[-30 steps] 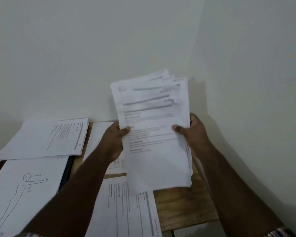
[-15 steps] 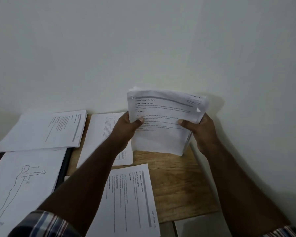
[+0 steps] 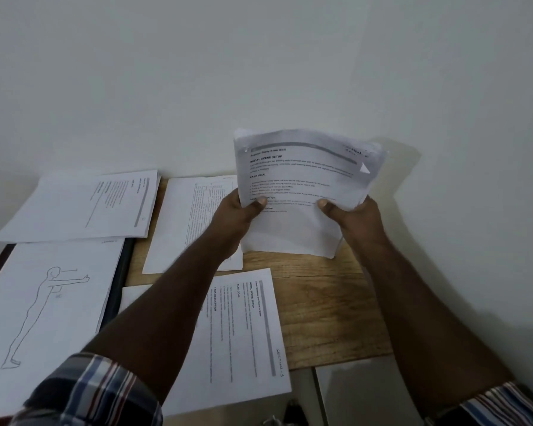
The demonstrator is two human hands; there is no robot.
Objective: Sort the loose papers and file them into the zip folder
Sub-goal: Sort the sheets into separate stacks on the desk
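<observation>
Hands grip a thick stack of white printed papers (image 3: 302, 192) above the far right part of a light wooden tabletop (image 3: 330, 309), close to the white wall (image 3: 259, 72) behind it. The left hand (image 3: 237, 216) holds the stack's left edge with its thumb pressed across the front sheet; the right hand (image 3: 351, 216) holds the right edge the same way, its fingers hidden behind the paper. The stack stands nearly upright with its lower edge just above the wood, its top curling back toward the wall, and its front page carries the headings "INITIAL SCENE SETUP" and "TASK GOAL". Left of the stack, a white sheet of dense small print (image 3: 194, 216) lies flat on the tabletop, partly covered by the left forearm. Nearer the camera than the stack, another white printed sheet with a grey bar along one side (image 3: 243, 339) lies turned sideways. Well to the left of the stack, a small pile of white printed pages (image 3: 83, 207) rests by the wall, and below it lies a white sheet bearing an outline drawing of a standing figure with arms outstretched (image 3: 43, 302). A dark flat object (image 3: 119, 287), only its edge visible, shows under that drawing; whether it is the zip folder cannot be told. Plaid shirt sleeves (image 3: 90, 395) cover both upper arms.
</observation>
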